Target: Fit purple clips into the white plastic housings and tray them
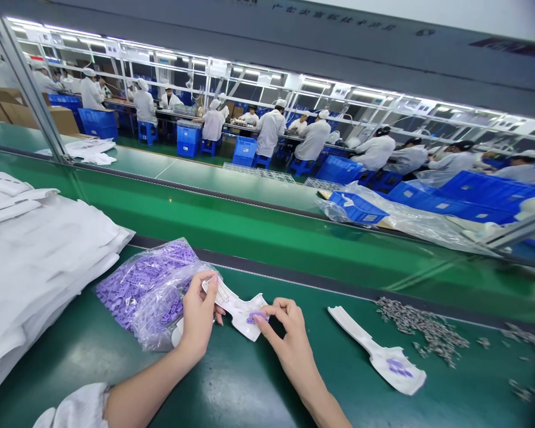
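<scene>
My left hand [199, 313] is closed round the narrow end of a white fabric piece [236, 307] just above the green table. At the wide end of the same piece, my right hand [284, 324] pinches a small purple plastic part [257, 317] against the fabric. A clear bag of purple plastic parts [148, 286] lies right beside my left hand. A second white fabric piece with a purple part on it [380, 352] lies flat to the right of my right hand.
A tall stack of white fabric pieces [35, 261] fills the left. Several small grey metal bits [421, 330] are scattered at the right. Beyond runs a green conveyor belt [258, 229], then blue crates [358, 206] and people in white coats at far benches.
</scene>
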Motion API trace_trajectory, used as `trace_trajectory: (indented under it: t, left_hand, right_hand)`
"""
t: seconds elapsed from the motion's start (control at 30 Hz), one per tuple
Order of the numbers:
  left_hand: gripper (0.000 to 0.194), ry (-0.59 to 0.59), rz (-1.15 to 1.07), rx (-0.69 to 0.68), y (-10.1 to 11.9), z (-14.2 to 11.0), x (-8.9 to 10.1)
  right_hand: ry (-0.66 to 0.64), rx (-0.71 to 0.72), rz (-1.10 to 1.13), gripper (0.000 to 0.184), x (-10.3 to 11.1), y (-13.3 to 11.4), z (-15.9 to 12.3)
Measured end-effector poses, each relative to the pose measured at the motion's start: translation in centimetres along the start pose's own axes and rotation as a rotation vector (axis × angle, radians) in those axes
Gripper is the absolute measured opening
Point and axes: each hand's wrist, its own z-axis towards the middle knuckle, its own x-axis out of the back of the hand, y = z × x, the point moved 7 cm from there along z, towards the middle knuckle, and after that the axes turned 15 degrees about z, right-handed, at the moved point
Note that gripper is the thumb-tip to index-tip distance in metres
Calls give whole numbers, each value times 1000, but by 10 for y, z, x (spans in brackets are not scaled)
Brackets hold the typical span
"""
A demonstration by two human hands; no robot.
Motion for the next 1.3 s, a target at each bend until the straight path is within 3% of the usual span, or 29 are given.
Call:
trace_trajectory:
  t: [0.07, 0.13, 0.23, 0.33, 0.4, 0.53, 0.67, 0.83, 1.03, 1.3]
  left_hand:
    - [40, -17, -13, -2, 2, -1, -1]
    - [40, -39, -26, -7, 4, -2, -2]
    - [40, -80, -43, -26, 8, -4, -4]
    - [42, -182, -37, -44, 8, -8, -15]
    - [46, -293, 12, -49, 5, -11, -26]
    - [41, -462, 201, -62, -6, -18, -43]
    - [24, -512, 357, -52, -10, -20, -46]
    - [16, -575, 434, -64, -3, -23, -46]
    - [20, -612, 437, -74, -4, -24, -48]
    - [29, -592, 402, -53, -8, -23, -47]
  right_hand:
    - [51, 8, -3, 21, 2, 1, 0]
    - [83, -14, 66, 30, 2, 2, 0]
    - [23, -186, 360, 52, -6, 9, 0]
    - [-51, -397, 593, 47, -16, 12, -4]
    - [-74, -447, 631, 44, -18, 10, -6]
    - [-119, -464, 709, 45, -22, 4, -9]
    - [-158, -477, 776, 45, -28, 3, -11]
    - [-147, -496, 775, 38, -30, 6, -13]
    - [-159, -508, 765, 36, -30, 10, -14]
    - [-191, -496, 938, 40, -28, 9, -10]
